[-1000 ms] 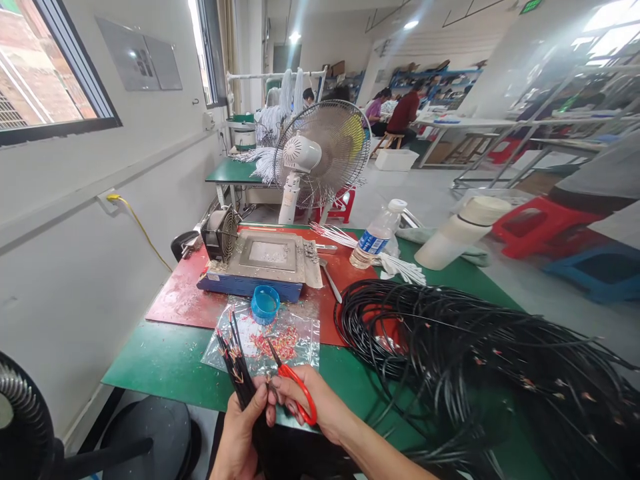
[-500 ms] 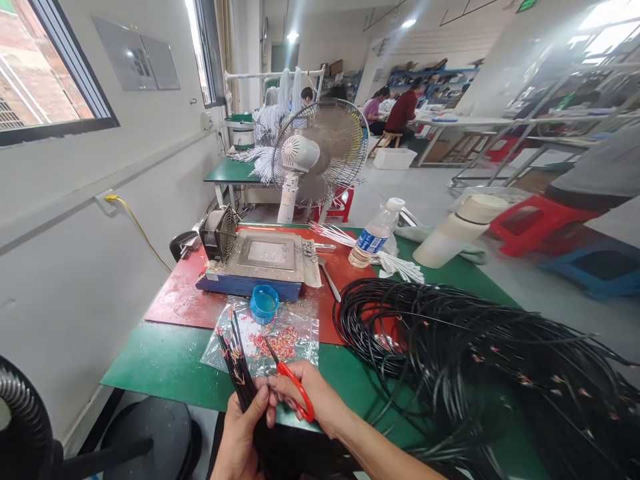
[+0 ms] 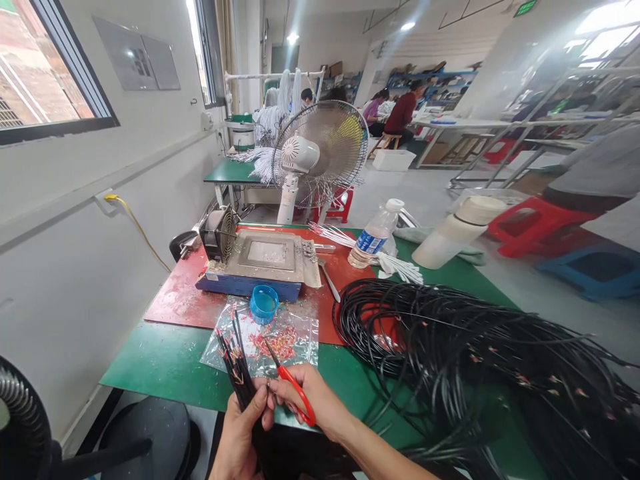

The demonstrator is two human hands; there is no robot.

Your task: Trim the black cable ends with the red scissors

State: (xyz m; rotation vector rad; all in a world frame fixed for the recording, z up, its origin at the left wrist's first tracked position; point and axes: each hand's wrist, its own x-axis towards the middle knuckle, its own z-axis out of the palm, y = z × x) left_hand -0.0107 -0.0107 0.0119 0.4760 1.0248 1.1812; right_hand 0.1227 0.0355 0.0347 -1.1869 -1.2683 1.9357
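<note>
Left hand (image 3: 240,433): at 6 o'clock, fingers wrapped tight around the lower end of the bundle of black wires (image 3: 234,363), and there it was, coloured tips fanning up toward 11 o'clock.
Right hand (image 3: 320,400): fingers hooked through the red loops of the scissors (image 3: 293,385), just beside the left at 5 o'clock; blades drawn close and aimed at the tips, though whether they bit a strand could not be told.
Done, by the look of it: red and orange clippings (image 3: 275,341) lay scattered over the plastic bag (image 3: 305,327) at 12 o'clock of the hands, beside a blue cap (image 3: 265,303).
Left, by the look of it: plenty! A big heap of black cable (image 3: 450,347) sprawled at 3 o'clock, its ends bristling.
Tabletop (image 3: 160,360): green, with a red mat; the solder pot (image 3: 265,257) sat at 12 o'clock, a water bottle (image 3: 375,235) at 1 o'clock.
</note>
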